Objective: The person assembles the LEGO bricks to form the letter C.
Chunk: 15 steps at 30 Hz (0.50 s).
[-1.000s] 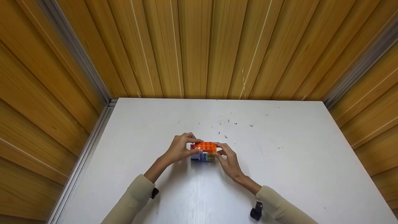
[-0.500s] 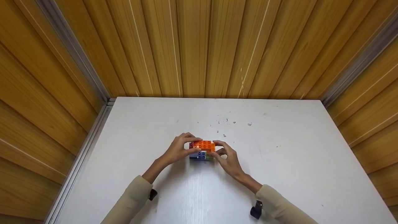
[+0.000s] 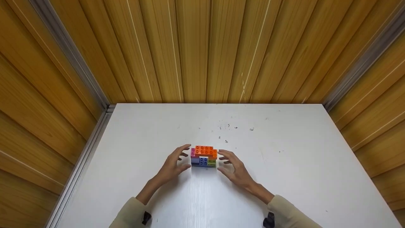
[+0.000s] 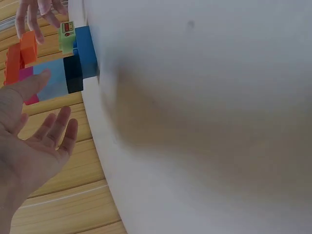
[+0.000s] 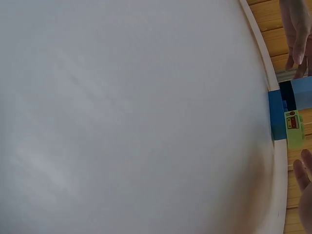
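Note:
A small stack of toy building bricks stands on the white table in the head view. Orange bricks (image 3: 204, 151) form its top, with a pink brick (image 3: 193, 152) at the left end. Beneath them are a light blue block (image 4: 51, 78), a black piece (image 4: 73, 74), a green brick with a printed picture (image 5: 293, 127) and a blue base brick (image 5: 277, 115). To the left of the stack my left hand (image 3: 172, 164) is spread, fingers apart from it. My right hand (image 3: 237, 169) stands off its right side, fingers relaxed. Neither hand holds anything.
The white table (image 3: 152, 126) spreads around the stack, with small dark marks (image 3: 226, 141) behind it. Wood-panelled walls (image 3: 193, 50) rise at the back and both sides. A grey metal rail (image 3: 79, 164) runs along the left edge.
Both hands have let go of the orange bricks and drawn apart, left hand leftward, right hand rightward. The stack stays standing on the table, now fully visible.

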Motion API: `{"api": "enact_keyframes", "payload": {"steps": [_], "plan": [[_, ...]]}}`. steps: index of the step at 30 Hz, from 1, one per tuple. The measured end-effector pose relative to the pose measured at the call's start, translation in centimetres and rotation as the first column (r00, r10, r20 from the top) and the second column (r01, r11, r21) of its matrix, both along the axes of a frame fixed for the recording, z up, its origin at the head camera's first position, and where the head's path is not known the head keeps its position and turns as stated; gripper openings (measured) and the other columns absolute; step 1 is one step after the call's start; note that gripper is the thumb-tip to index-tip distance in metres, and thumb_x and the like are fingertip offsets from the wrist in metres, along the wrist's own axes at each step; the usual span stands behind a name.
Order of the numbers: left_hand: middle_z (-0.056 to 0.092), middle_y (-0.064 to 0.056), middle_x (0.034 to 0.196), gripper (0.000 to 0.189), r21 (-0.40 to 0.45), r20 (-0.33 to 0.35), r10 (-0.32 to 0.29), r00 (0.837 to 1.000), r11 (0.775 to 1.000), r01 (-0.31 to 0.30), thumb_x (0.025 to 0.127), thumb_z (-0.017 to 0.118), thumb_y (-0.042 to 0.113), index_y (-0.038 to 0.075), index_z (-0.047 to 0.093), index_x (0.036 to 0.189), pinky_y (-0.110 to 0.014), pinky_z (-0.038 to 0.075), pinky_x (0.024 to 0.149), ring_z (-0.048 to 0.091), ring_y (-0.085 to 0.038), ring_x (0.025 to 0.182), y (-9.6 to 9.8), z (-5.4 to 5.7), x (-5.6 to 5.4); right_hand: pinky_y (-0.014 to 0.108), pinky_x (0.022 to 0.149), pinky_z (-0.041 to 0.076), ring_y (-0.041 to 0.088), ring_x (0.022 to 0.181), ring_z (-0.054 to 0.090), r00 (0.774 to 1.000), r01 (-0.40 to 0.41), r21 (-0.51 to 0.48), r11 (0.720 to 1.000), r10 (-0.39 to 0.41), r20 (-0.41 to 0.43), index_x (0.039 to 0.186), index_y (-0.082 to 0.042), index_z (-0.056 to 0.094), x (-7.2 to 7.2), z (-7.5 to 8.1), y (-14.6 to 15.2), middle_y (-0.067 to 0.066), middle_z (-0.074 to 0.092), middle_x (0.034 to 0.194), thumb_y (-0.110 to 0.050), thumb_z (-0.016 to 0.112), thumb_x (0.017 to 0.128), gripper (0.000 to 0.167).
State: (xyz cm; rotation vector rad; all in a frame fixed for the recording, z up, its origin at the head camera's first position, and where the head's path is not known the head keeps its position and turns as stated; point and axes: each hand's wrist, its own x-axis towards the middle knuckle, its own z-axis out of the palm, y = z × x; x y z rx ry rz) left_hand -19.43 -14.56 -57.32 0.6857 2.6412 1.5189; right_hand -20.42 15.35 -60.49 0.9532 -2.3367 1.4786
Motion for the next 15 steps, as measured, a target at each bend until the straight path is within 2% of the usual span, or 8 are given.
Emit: {"api": "enact_keyframes", "payload": {"steps": [3,6,11,15], "plan": [[0.048,-0.017,0.155,0.083,0.0,0.03,-0.012,0.999,1.0,0.012,0.09,0.074,0.001,0.016,0.031,0.16,-0.05,0.052,0.102,0.062,-0.032,0.126,0.5,-0.6,0.1,0.049,0.09,0.059,0.038,0.114,0.067,0.998,-0.06,0.02,0.998,0.06,-0.01,0.15,-0.004,0.047,0.0,-0.3,0.1,0.02,0.051,0.151,0.003,0.074,0.089,0.067],[0.05,-0.016,0.155,0.084,-0.004,0.039,-0.026,0.999,1.0,0.026,0.092,0.072,0.002,0.015,0.028,0.161,-0.048,0.053,0.102,0.062,-0.033,0.127,0.8,-1.1,0.1,0.047,0.095,0.057,0.037,0.12,0.065,0.997,-0.078,0.033,0.996,0.078,0.006,0.155,-0.004,0.041,0.0,-0.5,0.1,0.02,0.047,0.156,0.005,0.072,0.089,0.073],[0.061,-0.016,0.141,0.067,0.014,0.005,-0.025,1.0,1.0,0.025,0.098,0.065,0.004,0.008,0.036,0.158,-0.047,0.054,0.099,0.063,-0.032,0.12,1.3,-1.6,-0.3,0.047,0.099,0.054,0.039,0.125,0.063,0.994,-0.082,0.037,0.996,0.079,0.082,0.158,-0.001,0.031,-0.4,-0.7,-0.4,0.023,0.042,0.157,0.01,0.071,0.088,0.082],[0.065,-0.018,0.13,0.062,0.048,-0.023,-0.027,0.999,0.998,0.028,0.099,0.061,0.002,0.003,0.037,0.156,-0.046,0.056,0.096,0.065,-0.034,0.114,1.6,-1.8,-0.8,0.054,0.094,0.055,0.046,0.118,0.064,0.994,-0.067,0.013,0.998,0.066,0.088,0.157,0.007,0.028,-0.7,-0.5,-0.7,0.031,0.046,0.151,0.015,0.07,0.086,0.083]]}}
